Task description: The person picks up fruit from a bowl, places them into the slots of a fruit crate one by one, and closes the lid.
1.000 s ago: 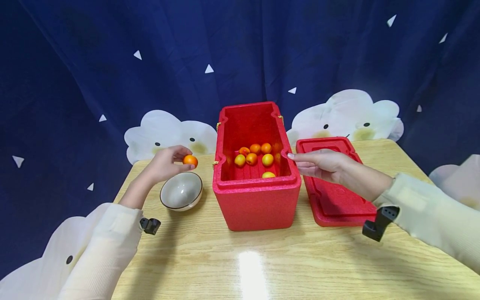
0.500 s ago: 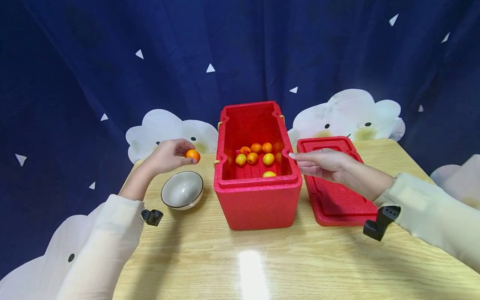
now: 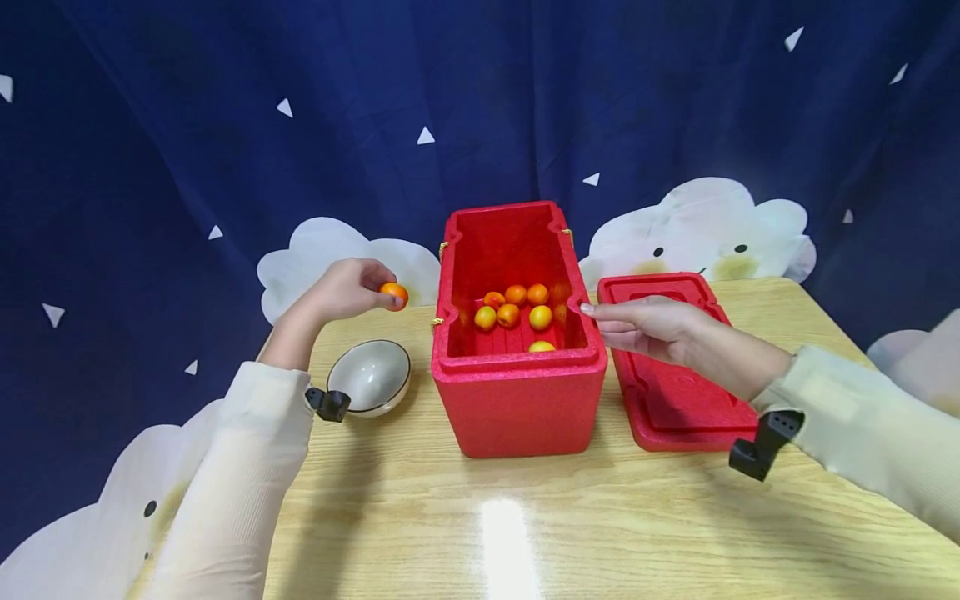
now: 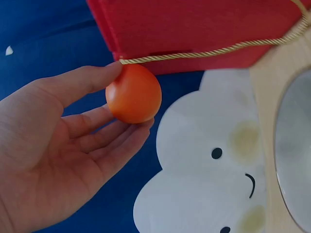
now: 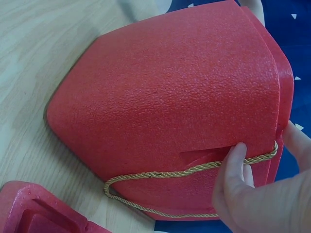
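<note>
My left hand [image 3: 348,290] pinches a small, smooth, round orange fruit [image 3: 393,295] between thumb and fingertips. It hangs above the table, behind the bowl and to the left of the red foam box [image 3: 521,417]. In the left wrist view the fruit [image 4: 133,93] shows whole, held from its left side. My right hand [image 3: 652,323] grips the box's right rim, thumb on the edge. In the right wrist view its fingers lie against the outer wall beside a gold rope handle [image 5: 155,174]. Several orange and yellow fruits [image 3: 508,315] lie on the box floor.
A white bowl [image 3: 371,375] with a dark rim stands left of the box on the wooden table [image 3: 420,525]. The red lid [image 3: 682,400] lies flat at the right, under my right forearm. A dark blue curtain [image 3: 480,100] with clouds hangs behind.
My left hand has risen and moved away from over the bowl, slightly toward the right, with the orange fruit still held. The right hand keeps its place on the box rim.
</note>
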Motion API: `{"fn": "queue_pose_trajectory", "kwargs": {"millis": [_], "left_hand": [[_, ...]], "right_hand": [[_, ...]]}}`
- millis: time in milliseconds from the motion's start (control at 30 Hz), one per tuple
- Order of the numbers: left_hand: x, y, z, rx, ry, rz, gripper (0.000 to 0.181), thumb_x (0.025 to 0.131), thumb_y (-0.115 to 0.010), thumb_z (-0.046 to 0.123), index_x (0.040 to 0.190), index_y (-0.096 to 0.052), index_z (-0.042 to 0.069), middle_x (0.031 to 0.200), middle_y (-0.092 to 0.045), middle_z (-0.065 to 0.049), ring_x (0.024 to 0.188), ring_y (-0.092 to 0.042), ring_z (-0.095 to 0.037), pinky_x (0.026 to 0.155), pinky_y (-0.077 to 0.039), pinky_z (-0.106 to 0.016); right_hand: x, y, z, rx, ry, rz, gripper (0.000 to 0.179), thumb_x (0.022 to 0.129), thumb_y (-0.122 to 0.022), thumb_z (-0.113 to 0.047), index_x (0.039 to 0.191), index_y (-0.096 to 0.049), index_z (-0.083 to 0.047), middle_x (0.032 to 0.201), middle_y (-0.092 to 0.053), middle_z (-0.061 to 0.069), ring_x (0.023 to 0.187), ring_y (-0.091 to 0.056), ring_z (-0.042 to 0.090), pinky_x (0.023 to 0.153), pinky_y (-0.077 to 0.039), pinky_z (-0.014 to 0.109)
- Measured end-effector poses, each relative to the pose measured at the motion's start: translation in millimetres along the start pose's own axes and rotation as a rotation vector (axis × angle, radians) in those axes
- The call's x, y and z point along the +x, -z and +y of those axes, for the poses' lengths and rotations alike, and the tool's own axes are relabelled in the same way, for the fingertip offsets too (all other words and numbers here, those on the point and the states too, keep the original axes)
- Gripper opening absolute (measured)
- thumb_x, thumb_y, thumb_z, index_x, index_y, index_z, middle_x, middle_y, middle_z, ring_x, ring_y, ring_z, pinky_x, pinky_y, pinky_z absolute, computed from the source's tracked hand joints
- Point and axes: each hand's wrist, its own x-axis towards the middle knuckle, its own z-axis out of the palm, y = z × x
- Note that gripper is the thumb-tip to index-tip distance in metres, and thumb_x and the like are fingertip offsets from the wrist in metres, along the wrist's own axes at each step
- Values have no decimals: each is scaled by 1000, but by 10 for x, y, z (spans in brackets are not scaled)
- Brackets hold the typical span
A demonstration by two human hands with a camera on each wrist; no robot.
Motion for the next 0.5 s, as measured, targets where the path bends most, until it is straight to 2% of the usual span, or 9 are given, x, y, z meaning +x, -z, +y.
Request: {"fn": "queue_pose_trajectory", "kwargs": {"millis": [200,267,367,433,500], "left_hand": [[105,68,102,-39,43,27,38,86,-66,22,118,-60,1,113,-67,-19,99,-60,-29,85,-50,-36],[138,102,151,-52,47,39,37,87,-65,22,118,-61,2,114,-67,-20,100,-59,-29,85,-49,-36],[192,156,230,-64,41,55,37,88,-65,24,118,-61,3,114,-66,-20,101,-57,-30,86,-47,-37],[226,189,280,-77,40,62,37,88,-64,24,118,-61,3,115,-66,-20,101,-56,-30,87,-47,-38],[257,221,328,-82,45,66,38,88,-64,25,119,-61,3,116,-65,-20,102,-55,-29,88,-47,-39]], "right_hand": [[7,0,0,2,0,1,13,91,-64,-35,85,-70,-25,81,-75,-10,79,-72,3,81,-56,18],[8,0,2,7,-3,4,14,90,-65,-36,91,-68,-23,81,-75,-10,80,-72,4,79,-57,18],[11,-3,0,3,-9,13,36,89,-66,-38,117,-60,-17,82,-75,-11,80,-73,4,79,-57,18],[15,-8,-3,-2,-13,17,57,88,-66,-40,134,-48,-12,82,-75,-11,81,-73,4,80,-57,18],[22,-16,-5,-10,-14,14,70,89,-65,-40,144,-38,-8,82,-74,-12,81,-72,4,81,-57,18]]}}
